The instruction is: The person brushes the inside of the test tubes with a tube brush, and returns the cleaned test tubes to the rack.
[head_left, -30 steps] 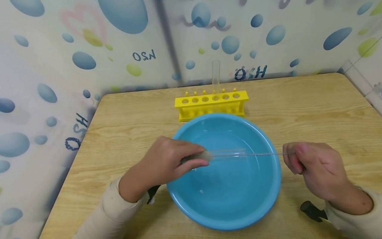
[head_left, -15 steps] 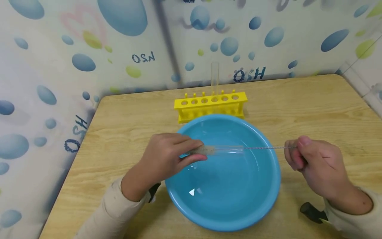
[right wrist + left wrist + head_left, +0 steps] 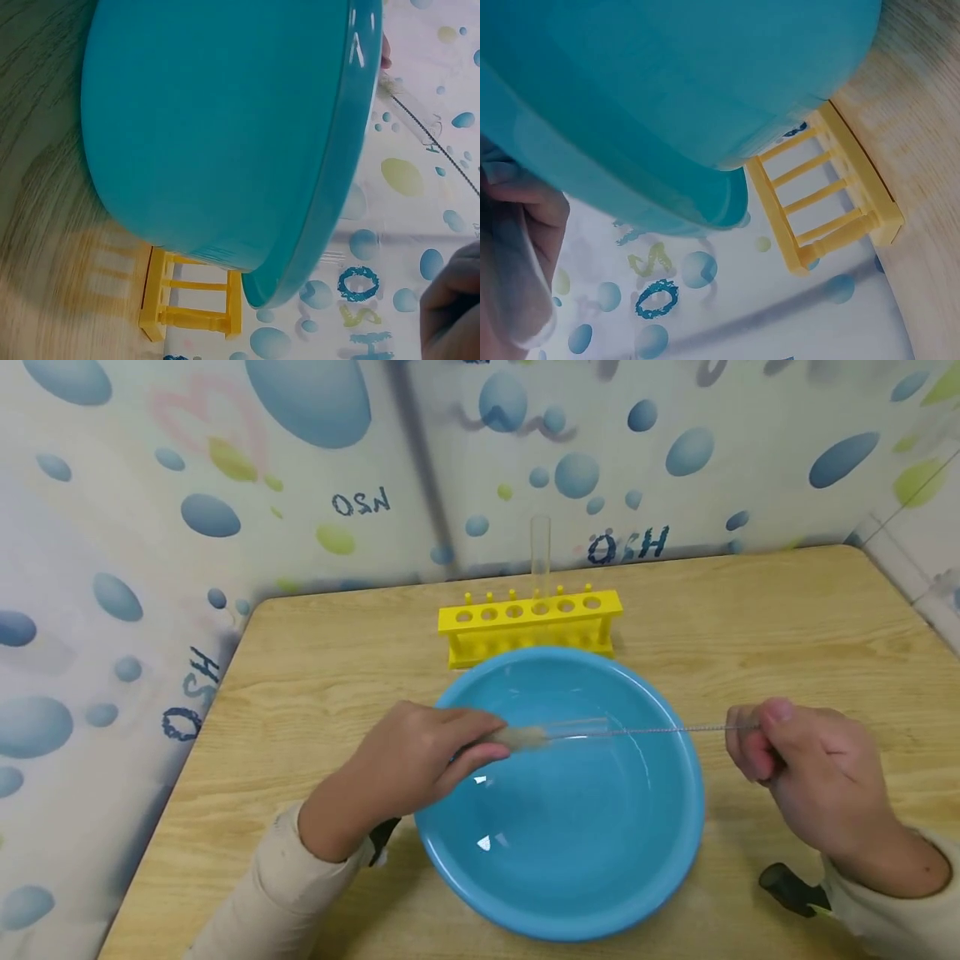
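My left hand (image 3: 408,752) grips the closed end of a clear glass test tube (image 3: 581,725), held nearly level over a light blue basin (image 3: 555,868). Inside the tube sits a test tube brush, its pale bristles (image 3: 525,738) close to the fingertips. Its thin twisted wire handle (image 3: 667,729) runs out of the mouth to the right, where my right hand (image 3: 817,772) pinches it beyond the rim. In the left wrist view the tube's rounded end (image 3: 529,300) shows below the thumb. The right wrist view catches the wire (image 3: 450,157) leaving the tube's mouth.
Behind the basin stands a yellow test tube rack (image 3: 531,618) with one upright clear test tube (image 3: 540,556) in it. The wooden table (image 3: 330,652) meets a patterned wall (image 3: 300,543) at the back. Dark wrist camera parts (image 3: 787,889) hang below the right sleeve.
My right hand has moved slightly right, drawing the brush a little way toward the tube's mouth. The tube's mouth has shifted slightly left and up. Basin and rack stay put.
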A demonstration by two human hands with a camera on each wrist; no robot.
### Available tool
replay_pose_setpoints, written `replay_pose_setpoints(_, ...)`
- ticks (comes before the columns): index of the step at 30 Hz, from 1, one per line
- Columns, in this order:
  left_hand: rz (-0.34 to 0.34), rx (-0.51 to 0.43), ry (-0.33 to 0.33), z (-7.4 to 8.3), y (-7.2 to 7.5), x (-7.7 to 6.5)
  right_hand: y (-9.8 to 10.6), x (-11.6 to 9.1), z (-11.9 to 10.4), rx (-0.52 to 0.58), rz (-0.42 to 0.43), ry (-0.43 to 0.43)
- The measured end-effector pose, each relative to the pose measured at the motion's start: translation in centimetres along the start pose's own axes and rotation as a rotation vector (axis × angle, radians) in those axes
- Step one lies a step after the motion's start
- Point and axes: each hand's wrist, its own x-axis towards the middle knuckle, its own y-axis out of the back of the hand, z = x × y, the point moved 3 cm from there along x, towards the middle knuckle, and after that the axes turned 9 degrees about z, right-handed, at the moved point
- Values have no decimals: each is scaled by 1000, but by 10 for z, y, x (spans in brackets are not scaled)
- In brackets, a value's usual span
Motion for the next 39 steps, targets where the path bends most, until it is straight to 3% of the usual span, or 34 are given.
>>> replay_pose_setpoints(3, 14, 8, -5, -2, 1, 1, 2, 2, -2, -1, 17, 0)
replay_pose_setpoints(11, 173, 74, -4, -3, 6, 4, 7, 0, -2, -27, 46, -20)
replay_pose_setpoints(14, 185, 70, 17, -4, 6, 4, 9, 0, -1, -32, 49, -22)
replay_pose_setpoints(22, 42, 43, 13, -1, 4, -1, 12, 2, -1, 34, 52, -40)
replay_pose_setpoints(29, -56, -14, 57, -3, 3, -2, 17, 3, -3, 56, 71, -48)
replay_pose_setpoints(33, 14, 17, 34, -5, 4, -1, 20, 2, -2, 62, 102, -67)
replay_pose_setpoints(39, 148, -5, 36, -6, 9, 1, 14, 8, -6, 119, 102, -1)
